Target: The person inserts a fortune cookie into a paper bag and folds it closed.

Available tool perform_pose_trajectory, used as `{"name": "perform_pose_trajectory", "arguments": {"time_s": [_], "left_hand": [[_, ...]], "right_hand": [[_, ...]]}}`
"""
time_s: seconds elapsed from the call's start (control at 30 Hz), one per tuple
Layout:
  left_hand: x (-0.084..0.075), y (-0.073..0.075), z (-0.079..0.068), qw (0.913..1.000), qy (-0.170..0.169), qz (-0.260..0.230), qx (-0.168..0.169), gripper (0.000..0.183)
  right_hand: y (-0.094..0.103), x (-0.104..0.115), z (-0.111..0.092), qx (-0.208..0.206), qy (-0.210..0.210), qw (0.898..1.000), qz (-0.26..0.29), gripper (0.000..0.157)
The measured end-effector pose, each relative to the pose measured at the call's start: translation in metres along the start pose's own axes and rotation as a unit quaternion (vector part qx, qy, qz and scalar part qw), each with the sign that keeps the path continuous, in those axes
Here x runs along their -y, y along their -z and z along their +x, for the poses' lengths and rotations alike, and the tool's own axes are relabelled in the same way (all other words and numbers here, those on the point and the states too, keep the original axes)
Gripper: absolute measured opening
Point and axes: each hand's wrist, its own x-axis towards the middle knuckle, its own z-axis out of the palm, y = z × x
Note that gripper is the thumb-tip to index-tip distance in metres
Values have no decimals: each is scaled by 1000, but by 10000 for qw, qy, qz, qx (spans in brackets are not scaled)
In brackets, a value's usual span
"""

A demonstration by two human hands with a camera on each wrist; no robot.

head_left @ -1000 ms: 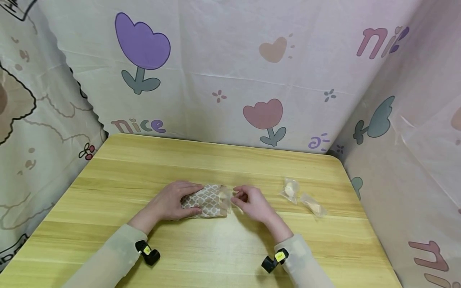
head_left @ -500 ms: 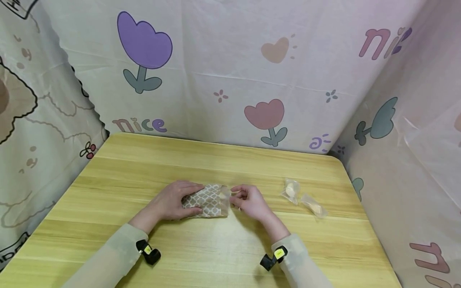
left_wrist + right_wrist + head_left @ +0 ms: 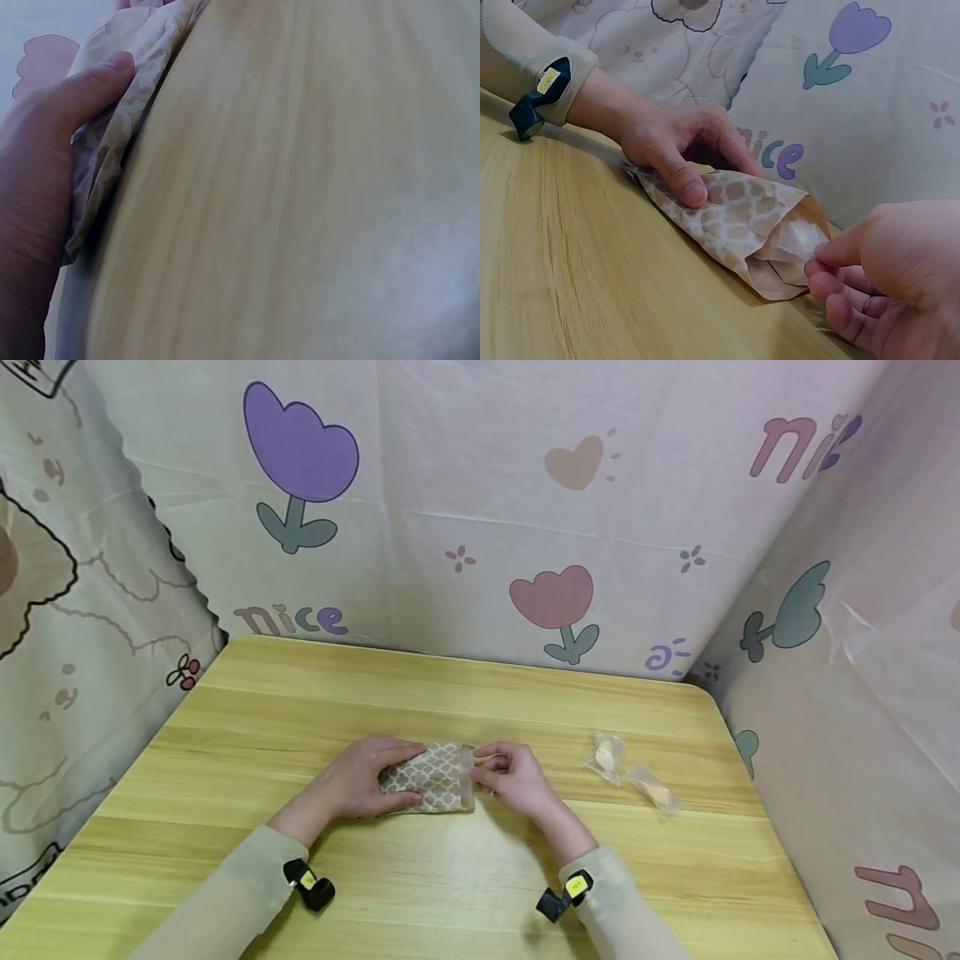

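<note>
A flat brown-and-white paper bag (image 3: 438,777) lies on the yellow wood-grain table (image 3: 420,893), a clear plastic packet (image 3: 799,238) in its right end. Two small clear plastic packets (image 3: 604,756) lie beyond the right hand (image 3: 519,778).

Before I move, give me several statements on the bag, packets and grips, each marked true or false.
1. The left grip holds the patterned paper bag. True.
2. The bag stands upright. False: it lies on the wooden table.
3. Translucent wrapping shows in the bag's open mouth. True.
4. The right grip is at the bag's mouth. True.
5. In the head view, the small packets lie left of the bag. False: they lie to its right.
</note>
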Motion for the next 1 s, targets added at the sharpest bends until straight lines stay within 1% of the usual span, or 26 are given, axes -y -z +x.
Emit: {"name": "perform_pose_trajectory", "arguments": {"time_s": [0.27,0.43,0.53,0.73,0.83,0.93,1.0], "left_hand": [[1,-1,2,10000,-37,32,47,75],[-1,1,2,10000,-18,29,51,78],[-3,2,2,9999,43,-1,92,84],[-6,3,-1,9992,263,-79,274,108],[-7,4,-2,9986,374,-115,364,117],[-8,4,-3,9980,443,-157,418,119],[-8,4,-3,9980,448,-151,409,117]], "right_hand": [[-6,3,2,77,-10,10000,-37,29],[-10,5,4,165,-145,9997,72,28],[-12,6,4,180,-242,9994,158,27],[-13,4,4,157,-286,9991,278,24],[-14,3,4,110,-326,9988,335,25],[-15,3,4,43,-370,9985,403,25],[-16,3,4,3,-401,9982,452,25]]}}
